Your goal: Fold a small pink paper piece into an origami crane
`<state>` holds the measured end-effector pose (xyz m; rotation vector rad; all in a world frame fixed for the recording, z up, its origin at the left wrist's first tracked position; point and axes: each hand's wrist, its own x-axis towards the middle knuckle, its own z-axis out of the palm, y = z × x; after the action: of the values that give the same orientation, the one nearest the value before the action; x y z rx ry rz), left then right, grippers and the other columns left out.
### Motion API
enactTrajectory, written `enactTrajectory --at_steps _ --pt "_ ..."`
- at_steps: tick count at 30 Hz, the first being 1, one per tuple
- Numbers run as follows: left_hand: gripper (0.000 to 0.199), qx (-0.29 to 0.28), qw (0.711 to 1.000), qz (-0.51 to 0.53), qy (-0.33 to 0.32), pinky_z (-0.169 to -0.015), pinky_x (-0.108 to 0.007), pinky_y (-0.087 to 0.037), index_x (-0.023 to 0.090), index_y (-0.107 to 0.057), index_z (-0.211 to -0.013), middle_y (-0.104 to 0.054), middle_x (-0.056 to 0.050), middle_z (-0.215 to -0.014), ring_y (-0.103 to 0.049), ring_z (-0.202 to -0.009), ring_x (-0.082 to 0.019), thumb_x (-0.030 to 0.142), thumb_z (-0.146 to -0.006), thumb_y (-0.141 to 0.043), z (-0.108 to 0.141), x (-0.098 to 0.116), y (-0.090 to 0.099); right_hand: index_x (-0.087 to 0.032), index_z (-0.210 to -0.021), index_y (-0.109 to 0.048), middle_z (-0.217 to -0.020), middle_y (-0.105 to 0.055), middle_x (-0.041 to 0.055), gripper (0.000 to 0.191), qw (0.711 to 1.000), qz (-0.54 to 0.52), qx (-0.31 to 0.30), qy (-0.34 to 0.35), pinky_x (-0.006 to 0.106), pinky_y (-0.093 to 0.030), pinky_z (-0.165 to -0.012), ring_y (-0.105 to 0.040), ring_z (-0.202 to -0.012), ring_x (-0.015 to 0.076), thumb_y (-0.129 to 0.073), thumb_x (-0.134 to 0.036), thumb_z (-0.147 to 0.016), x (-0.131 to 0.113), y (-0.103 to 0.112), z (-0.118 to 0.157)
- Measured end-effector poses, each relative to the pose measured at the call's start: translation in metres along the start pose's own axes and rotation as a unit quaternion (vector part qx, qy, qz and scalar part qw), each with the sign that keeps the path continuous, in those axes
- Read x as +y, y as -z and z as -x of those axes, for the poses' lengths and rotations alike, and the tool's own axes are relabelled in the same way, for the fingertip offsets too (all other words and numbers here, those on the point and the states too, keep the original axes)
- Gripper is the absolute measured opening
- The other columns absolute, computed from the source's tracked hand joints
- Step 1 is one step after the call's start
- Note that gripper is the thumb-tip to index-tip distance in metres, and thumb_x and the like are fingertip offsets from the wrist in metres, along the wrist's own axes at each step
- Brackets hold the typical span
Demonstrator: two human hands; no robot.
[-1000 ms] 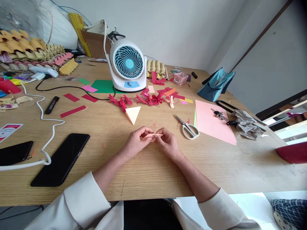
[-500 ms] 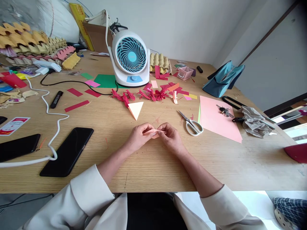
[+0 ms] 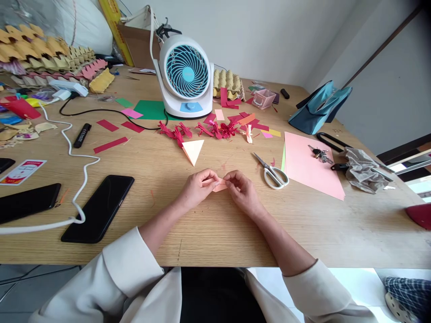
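Note:
Between both hands is a small folded piece of light pink paper point(image 3: 220, 185). My left hand point(image 3: 201, 187) pinches its left end, and my right hand point(image 3: 243, 190) pinches its right end. Fingers hide part of the paper. Just beyond my left hand lies a cream paper triangle point(image 3: 193, 151). White-handled scissors point(image 3: 273, 174) rest to the right of my right hand, blades partly apart. Crumpled red paper pieces point(image 3: 215, 130) lie in a row behind, in front of the fan.
A white fan point(image 3: 187, 76) stands at the back. Pink sheets point(image 3: 311, 168) with keys point(image 3: 320, 155) lie right, beside a blue bag point(image 3: 318, 107). Left are a black phone point(image 3: 99, 208), a white cable point(image 3: 85, 179), a marker point(image 3: 82, 135) and egg trays point(image 3: 50, 56).
More of the pink paper now shows between my fingers, its lower flap turned toward me. Both hands still pinch it. The whole view has shifted slightly.

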<state>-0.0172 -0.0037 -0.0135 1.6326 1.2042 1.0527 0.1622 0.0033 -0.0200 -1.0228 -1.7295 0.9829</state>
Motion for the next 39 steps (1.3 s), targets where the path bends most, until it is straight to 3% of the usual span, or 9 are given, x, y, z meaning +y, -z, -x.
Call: enactTrajectory --at_steps 4,7,14,20,24,27,33,36,39 --pt "0.016 -0.004 0.998 0.040 0.044 -0.082 -0.029 -0.052 0.017 -0.062 -0.087 -0.073 -0.005 -0.093 -0.069 -0.090 -0.018 0.031 -0.081 -0.062 -0.002 -0.008 0.001 -0.022 -0.097 -0.060 -0.097 -0.059 0.0059 0.011 0.990 0.100 0.004 0.097 0.034 -0.047 -0.075 -0.057 -0.089 0.0192 -0.053 -0.019 -0.089 -0.006 0.009 0.002" --pt "0.018 -0.011 0.996 0.049 0.069 -0.079 -0.029 -0.052 0.016 -0.064 -0.087 -0.074 -0.005 -0.092 -0.070 -0.087 -0.018 0.033 -0.080 -0.063 -0.004 -0.011 0.003 -0.023 -0.102 -0.059 -0.100 -0.058 0.0073 0.015 0.970 0.179 -0.018 0.163 0.037 -0.046 -0.082 -0.055 -0.097 0.0222 -0.057 -0.018 -0.088 -0.009 0.013 0.005" --pt "0.017 -0.029 0.994 0.066 0.086 -0.070 -0.025 -0.050 0.015 -0.065 -0.084 -0.069 -0.001 -0.079 -0.065 -0.073 -0.015 0.030 -0.075 -0.065 -0.001 0.001 0.004 -0.021 -0.102 -0.062 -0.099 -0.063 0.0091 0.011 0.869 0.406 -0.080 0.270 0.038 -0.038 -0.077 -0.052 -0.089 0.0227 -0.056 -0.024 -0.094 -0.017 0.011 0.010" --pt "0.010 -0.054 0.998 0.018 0.038 -0.064 -0.022 -0.049 0.016 -0.065 -0.079 -0.068 0.001 -0.072 -0.064 -0.070 -0.013 0.025 -0.077 -0.062 0.006 0.008 0.001 -0.017 -0.096 -0.063 -0.089 -0.064 0.0070 0.011 0.809 0.480 -0.095 0.326 0.035 -0.034 -0.072 -0.051 -0.081 0.0201 -0.053 -0.022 -0.096 -0.026 0.015 0.015" --pt "0.009 -0.077 0.997 -0.007 0.013 -0.066 -0.023 -0.051 0.017 -0.065 -0.082 -0.072 0.000 -0.080 -0.068 -0.075 -0.015 0.024 -0.077 -0.063 0.008 0.002 -0.004 -0.017 -0.096 -0.062 -0.089 -0.065 0.0064 0.010 0.808 0.476 -0.109 0.330 0.034 -0.035 -0.072 -0.052 -0.080 0.0191 -0.053 -0.020 -0.096 -0.026 0.020 0.021" --pt "0.008 -0.089 0.990 -0.108 -0.030 -0.065 -0.024 -0.050 0.018 -0.064 -0.085 -0.071 -0.001 -0.081 -0.067 -0.074 -0.016 0.022 -0.079 -0.063 0.010 -0.003 -0.009 -0.017 -0.096 -0.062 -0.090 -0.066 0.0061 0.010 0.814 0.465 -0.128 0.325 0.033 -0.035 -0.073 -0.053 -0.082 0.0185 -0.052 -0.019 -0.096 -0.021 0.021 0.026" --pt "0.010 -0.081 0.930 -0.321 -0.158 -0.083 -0.034 -0.049 0.017 -0.065 -0.082 -0.062 -0.007 -0.093 -0.058 -0.091 -0.021 0.013 -0.085 -0.056 0.014 -0.006 -0.013 -0.017 -0.088 -0.063 -0.085 -0.065 0.0055 0.015 0.833 0.452 -0.143 0.286 0.033 -0.035 -0.075 -0.052 -0.080 0.0179 -0.051 -0.021 -0.097 -0.008 0.018 0.030" --pt "0.008 -0.086 0.915 -0.344 -0.194 -0.085 -0.036 -0.048 0.016 -0.066 -0.080 -0.061 -0.007 -0.095 -0.055 -0.093 -0.022 0.016 -0.086 -0.060 0.014 -0.005 -0.010 -0.017 -0.089 -0.063 -0.090 -0.066 0.0062 0.013 0.845 0.440 -0.132 0.274 0.034 -0.035 -0.076 -0.052 -0.083 0.0184 -0.053 -0.021 -0.096 -0.004 0.019 0.031" --pt "0.018 -0.129 0.909 -0.324 -0.227 -0.081 -0.031 -0.049 0.015 -0.065 -0.081 -0.060 -0.005 -0.086 -0.056 -0.086 -0.017 0.016 -0.093 -0.052 0.018 -0.004 -0.007 -0.017 -0.091 -0.062 -0.091 -0.067 0.0069 0.014 0.854 0.422 -0.136 0.271 0.034 -0.035 -0.075 -0.052 -0.083 0.0183 -0.051 -0.020 -0.098 0.000 0.021 0.031"
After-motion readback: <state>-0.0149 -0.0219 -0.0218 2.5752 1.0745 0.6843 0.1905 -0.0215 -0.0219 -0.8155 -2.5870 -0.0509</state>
